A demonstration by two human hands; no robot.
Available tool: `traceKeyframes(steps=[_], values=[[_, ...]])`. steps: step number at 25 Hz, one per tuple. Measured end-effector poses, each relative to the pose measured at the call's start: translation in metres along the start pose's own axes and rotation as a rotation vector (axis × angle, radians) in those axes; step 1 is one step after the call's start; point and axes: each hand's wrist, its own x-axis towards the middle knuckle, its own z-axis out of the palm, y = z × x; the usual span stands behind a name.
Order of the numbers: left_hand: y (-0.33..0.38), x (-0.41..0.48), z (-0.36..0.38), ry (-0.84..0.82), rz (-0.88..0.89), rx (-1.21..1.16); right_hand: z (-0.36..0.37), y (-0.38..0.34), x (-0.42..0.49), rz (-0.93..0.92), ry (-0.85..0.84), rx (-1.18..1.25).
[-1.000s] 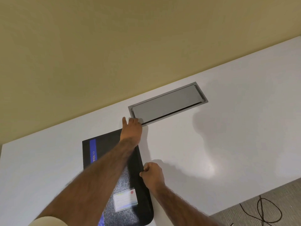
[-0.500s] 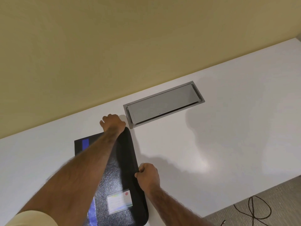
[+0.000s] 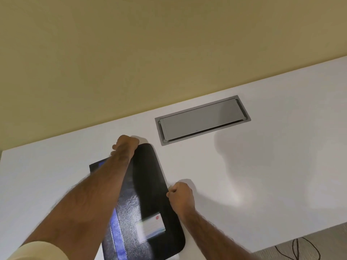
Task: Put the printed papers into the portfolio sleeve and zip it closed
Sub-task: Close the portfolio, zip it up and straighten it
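Seen from a camera worn on the person's head, looking down at a white tabletop. At the bottom left, a cream cuff leads into a bare left forearm that reaches forward across a black portfolio sleeve. The sleeve lies flat on the tabletop, its near end cut off by the bottom edge of the view. A blue stripe runs along its length. Near its close end sits a pale label card with a red dot. The card and stripe are too blurred for any writing or brand to be read.

The right hand is at the sleeve's right edge, fingers curled and pinching that edge to steady it. Farther away, the left hand is curled into a fist at the sleeve's far corner, gripping its edge. Whether it holds a zip pull cannot be seen.

No loose papers are visible, so they are probably already inside, and the step in hand looks like the zipping. The next move likely calls for drawing the pull along the edge while the right hand keeps the sleeve from sliding.

Beyond the sleeve, a closed grey cable hatch is set into the tabletop. Behind it rises a plain beige wall. At the bottom right, a dark cable loops on the floor.
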Motion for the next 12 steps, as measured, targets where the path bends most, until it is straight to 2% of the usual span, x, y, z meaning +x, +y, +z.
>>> traceKeyframes(steps=[3,6,9,12], values=[[-0.004,-0.003,-0.005,-0.02,0.084,0.002,-0.001,-0.01,0.006,-0.047,-0.037,-0.073],[-0.009,-0.01,-0.011,-0.002,0.324,0.128,-0.001,-0.038,0.025,-0.114,-0.073,-0.062],[-0.017,-0.008,-0.019,-0.1,0.575,0.132,-0.003,-0.08,0.063,-0.165,-0.076,-0.039],[-0.018,-0.001,-0.026,-0.138,0.67,0.313,-0.007,-0.117,0.099,-0.171,-0.093,-0.002]])
